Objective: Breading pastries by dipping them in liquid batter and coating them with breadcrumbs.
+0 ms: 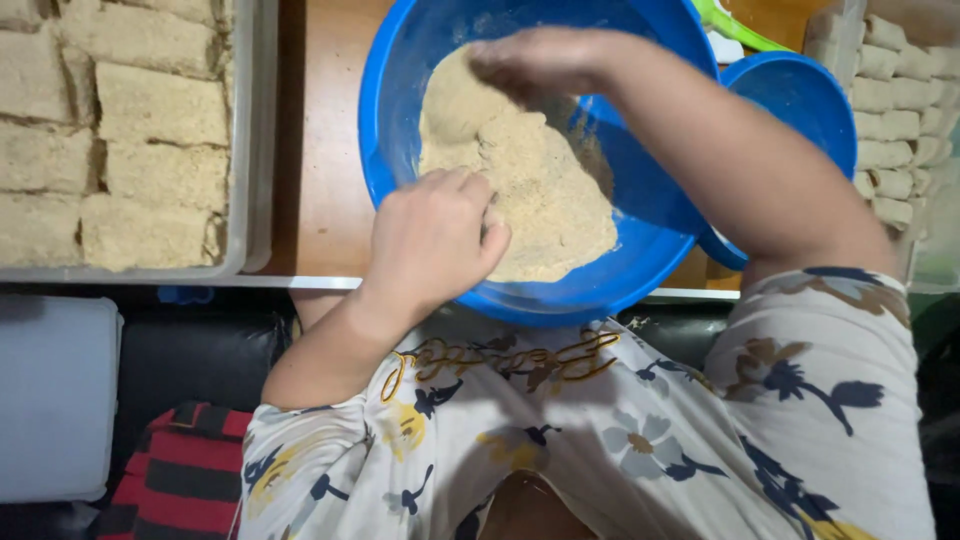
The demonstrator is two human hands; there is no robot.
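A large blue bowl [640,262] sits at the near edge of the wooden table and holds a heap of tan crumbs [530,175]. My left hand [432,235] is curled with its knuckles up, fingers pressed into the crumbs at the bowl's near left side; what it grips is hidden. Over the far part of the heap, my right hand [540,62] reaches in from the right, fingers together and dusted with crumbs. Whether it holds anything I cannot tell.
A clear tray [245,200] of crumb-coated rectangular pieces [150,110] stands at the left. A second blue bowl [800,95] and a container of small coated rolls [895,110] stand at the right. Bare wooden table [320,150] lies between tray and bowl.
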